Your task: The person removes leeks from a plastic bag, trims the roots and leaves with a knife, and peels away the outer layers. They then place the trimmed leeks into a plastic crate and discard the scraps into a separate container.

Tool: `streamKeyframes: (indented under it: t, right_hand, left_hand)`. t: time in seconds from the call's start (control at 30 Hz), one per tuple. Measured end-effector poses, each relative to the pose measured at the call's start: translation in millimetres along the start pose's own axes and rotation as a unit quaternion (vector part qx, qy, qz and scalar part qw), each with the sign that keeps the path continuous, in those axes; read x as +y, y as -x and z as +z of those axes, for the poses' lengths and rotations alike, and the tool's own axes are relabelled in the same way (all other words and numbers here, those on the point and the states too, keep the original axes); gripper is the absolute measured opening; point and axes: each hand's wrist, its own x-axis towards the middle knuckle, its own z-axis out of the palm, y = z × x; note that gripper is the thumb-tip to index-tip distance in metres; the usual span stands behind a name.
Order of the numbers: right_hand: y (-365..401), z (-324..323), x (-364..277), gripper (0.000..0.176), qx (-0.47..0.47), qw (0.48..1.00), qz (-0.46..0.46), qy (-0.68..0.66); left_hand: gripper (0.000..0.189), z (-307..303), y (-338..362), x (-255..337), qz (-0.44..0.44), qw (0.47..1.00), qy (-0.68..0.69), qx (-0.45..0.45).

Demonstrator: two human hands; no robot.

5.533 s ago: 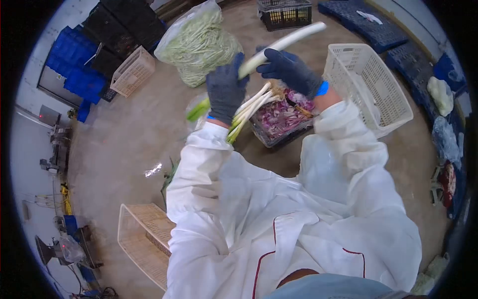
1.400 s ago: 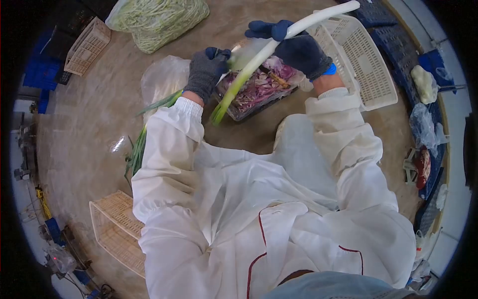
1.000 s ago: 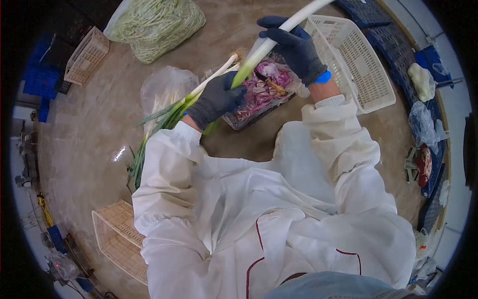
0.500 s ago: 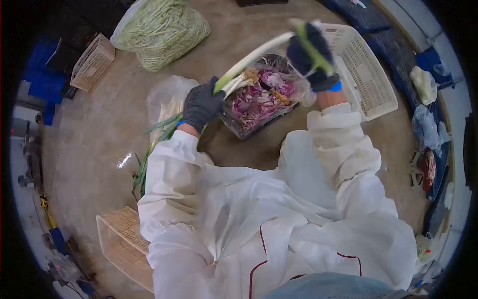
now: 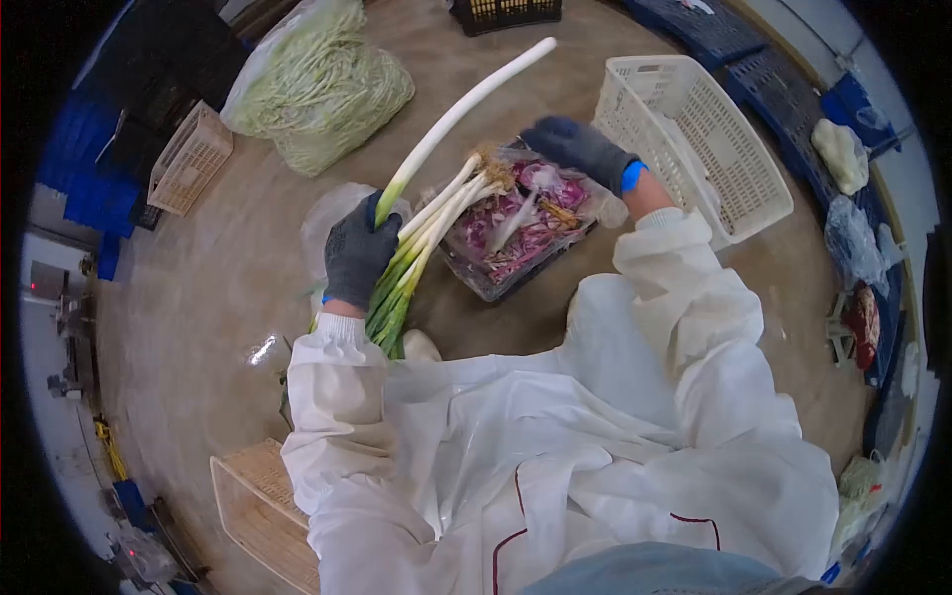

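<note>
My left hand (image 5: 361, 254), in a dark glove, is closed around a green onion (image 5: 458, 111). Its clean white stalk curves up and away to the right. Several more green onions (image 5: 424, 233), with roots still on, lie beside this hand, their root ends at the edge of a lined crate (image 5: 486, 282). Purple and whitish peelings (image 5: 555, 213) fill that crate, and a pale strip of peel (image 5: 515, 222) shows above them. Over the crate's far right side is my right hand (image 5: 583, 149), also gloved, its fingers stretched out to the left and holding nothing.
A white perforated basket (image 5: 722, 149) stands to the right of the peelings. Ahead on the left is a big clear bag of long green vegetables (image 5: 322, 89). Other baskets stand at the left (image 5: 191, 159) and lower left (image 5: 260, 496). A black crate (image 5: 506, 14) is at the far edge.
My right hand has let go of the stripped green outer layer and come down leftward over the peelings. The onion in my left hand now points up freely, and more onions show beside it.
</note>
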Motion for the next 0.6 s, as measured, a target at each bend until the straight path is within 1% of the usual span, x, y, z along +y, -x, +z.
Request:
streamKeyframes:
  t: [0.03,0.07,0.1,0.13,0.17,0.2,0.23,0.27,0.33,0.37,0.47,0.5,0.6]
  right_hand:
    - [-6.7,1.8,-5.9,0.04,0.024,0.987,0.032,-0.158]
    - [-12.5,1.9,-9.5,0.039,0.048,0.947,0.062,-0.313]
    - [-14.2,1.2,-11.5,0.039,0.071,0.881,0.087,-0.46]
    - [-12.9,-0.3,-12.5,0.04,0.045,0.88,0.049,-0.471]
    - [-12.2,-1.7,-12.4,0.041,0.017,0.877,0.011,-0.48]
    - [-12.5,-0.9,-13.0,0.042,-0.012,0.872,-0.027,-0.488]
    - [-13.9,4.5,-12.6,0.04,-0.027,0.858,-0.042,-0.511]
    - [-12.8,12.0,-17.0,0.04,-0.018,0.88,-0.047,-0.473]
    - [-3.1,29.4,-33.8,0.039,-0.006,0.918,-0.056,-0.393]
    - [5.0,35.7,-43.1,0.036,-0.021,0.934,-0.084,-0.348]
    - [10.7,42.0,-53.7,0.036,0.008,0.948,-0.134,-0.288]
    - [12.9,42.0,-56.2,0.033,0.011,0.95,-0.144,-0.278]
    - [13.0,41.7,-54.6,0.031,0.025,0.949,-0.168,-0.267]
  left_hand:
    - [0.03,1.2,1.6,5.0,0.032,0.999,-0.019,0.026]
    - [0.03,1.5,3.7,10.4,0.066,0.995,-0.051,0.055]
    - [0.03,0.8,6.3,15.6,0.099,0.988,-0.084,0.083]
    - [0.03,1.2,7.8,19.1,0.132,0.978,-0.116,0.112]
    - [0.031,2.7,8.3,20.7,0.129,0.978,-0.12,0.108]
    - [0.032,5.0,7.9,23.6,0.146,0.981,-0.068,0.106]
    - [0.034,8.2,8.1,27.6,0.161,0.981,-0.017,0.104]
    - [0.035,11.0,8.9,31.3,0.174,0.979,0.032,0.102]
    - [0.038,19.6,8.9,41.0,0.173,0.978,0.065,0.094]
    - [0.039,21.9,8.8,42.5,0.171,0.978,0.082,0.09]
    - [0.038,19.5,8.3,41.5,0.162,0.977,0.076,0.114]
    - [0.038,12.6,8.4,47.2,0.159,0.98,0.041,0.108]
    - [0.036,8.0,11.2,51.4,0.141,0.984,0.039,0.104]
